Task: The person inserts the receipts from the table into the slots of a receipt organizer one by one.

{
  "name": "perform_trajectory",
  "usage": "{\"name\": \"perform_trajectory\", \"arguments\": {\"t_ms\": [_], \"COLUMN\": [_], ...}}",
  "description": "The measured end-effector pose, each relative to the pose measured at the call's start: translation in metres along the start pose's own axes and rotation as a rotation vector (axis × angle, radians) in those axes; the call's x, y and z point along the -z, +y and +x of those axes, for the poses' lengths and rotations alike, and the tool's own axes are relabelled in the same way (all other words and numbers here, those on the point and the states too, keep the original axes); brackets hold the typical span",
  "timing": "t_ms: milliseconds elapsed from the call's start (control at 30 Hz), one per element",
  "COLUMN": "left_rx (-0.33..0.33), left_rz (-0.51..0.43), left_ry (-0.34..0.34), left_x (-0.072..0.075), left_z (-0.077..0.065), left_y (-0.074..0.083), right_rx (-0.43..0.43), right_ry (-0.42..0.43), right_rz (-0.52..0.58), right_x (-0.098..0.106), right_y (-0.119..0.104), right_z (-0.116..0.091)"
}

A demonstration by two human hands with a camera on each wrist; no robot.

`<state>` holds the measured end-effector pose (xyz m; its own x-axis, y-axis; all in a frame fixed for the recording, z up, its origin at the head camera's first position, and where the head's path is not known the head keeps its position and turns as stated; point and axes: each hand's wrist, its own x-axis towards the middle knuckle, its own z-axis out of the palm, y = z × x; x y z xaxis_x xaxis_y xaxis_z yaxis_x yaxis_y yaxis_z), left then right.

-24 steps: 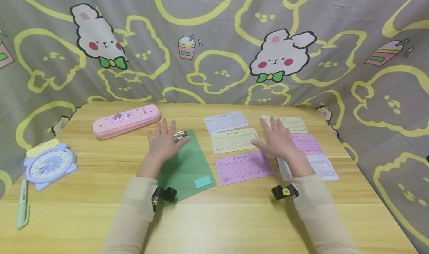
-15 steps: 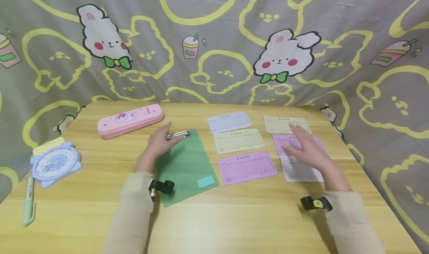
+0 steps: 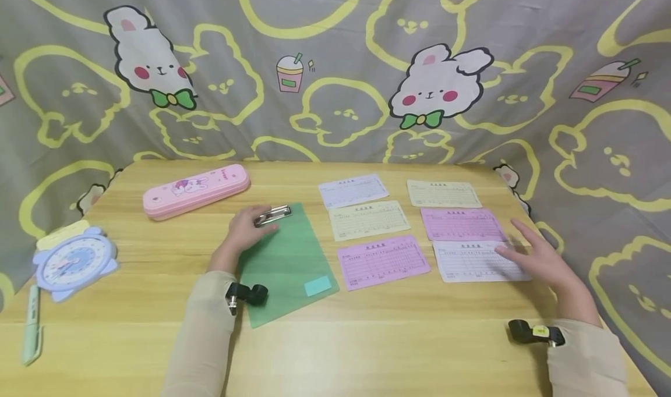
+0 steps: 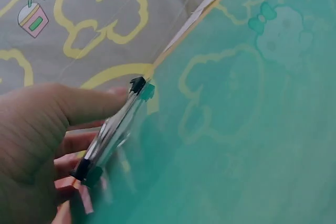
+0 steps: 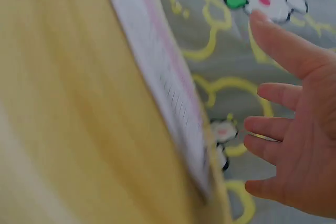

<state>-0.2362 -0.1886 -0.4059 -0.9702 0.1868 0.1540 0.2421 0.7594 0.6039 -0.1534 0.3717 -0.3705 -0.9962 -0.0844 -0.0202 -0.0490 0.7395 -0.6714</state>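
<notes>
A green clipboard (image 3: 290,263) lies flat on the wooden table, a pale blue sticker near its lower right corner. My left hand (image 3: 242,228) is at the clipboard's upper left, fingers curled about its metal clip (image 3: 274,215). In the left wrist view, the thumb lies at one end of the clip and the other fingers sit along its far side, tips partly hidden. Over the right end of a white form slip (image 3: 472,262) hovers my right hand (image 3: 545,263), fingers spread and holding nothing. Above that slip lie a purple slip (image 3: 461,224) and a yellow slip (image 3: 442,194).
Three more slips, white (image 3: 353,190), yellow (image 3: 367,219) and purple (image 3: 382,262), form a middle column. A pink pencil case (image 3: 196,192) sits at the back left. On the left are a blue toy clock (image 3: 76,264) and a green highlighter (image 3: 32,327). A patterned curtain (image 3: 335,65) borders the table.
My right hand has swung right and nearer, off the middle slips to the table's right side. The left hand, spread over the clipboard before, has come down and curled at its clip.
</notes>
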Motion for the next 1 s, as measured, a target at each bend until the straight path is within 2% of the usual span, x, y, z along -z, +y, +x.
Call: {"name": "perform_trajectory", "arguments": {"t_ms": [233, 300, 500, 667, 800, 1000], "left_rx": [0.005, 0.012, 0.015, 0.012, 0.018, 0.018], "left_rz": [0.028, 0.028, 0.036, 0.042, 0.046, 0.055], "left_ry": [0.121, 0.134, 0.16, 0.187, 0.189, 0.195], "left_x": [-0.006, -0.007, -0.01, -0.01, -0.009, -0.008], "left_z": [-0.001, 0.0, 0.002, 0.001, 0.0, -0.001], "left_y": [-0.008, -0.009, -0.01, -0.012, -0.011, -0.008], "right_rx": [-0.027, -0.026, -0.011, -0.004, 0.022, 0.082], "right_ry": [-0.064, -0.084, -0.107, -0.104, -0.06, 0.06], "right_rz": [-0.06, -0.071, -0.212, -0.175, -0.158, -0.352], "right_x": [-0.004, -0.005, -0.008, -0.008, -0.007, -0.005], "right_y": [0.029, 0.033, 0.045, 0.042, 0.034, 0.024], "right_z": [-0.004, -0.004, -0.001, 0.0, -0.002, -0.003]}}
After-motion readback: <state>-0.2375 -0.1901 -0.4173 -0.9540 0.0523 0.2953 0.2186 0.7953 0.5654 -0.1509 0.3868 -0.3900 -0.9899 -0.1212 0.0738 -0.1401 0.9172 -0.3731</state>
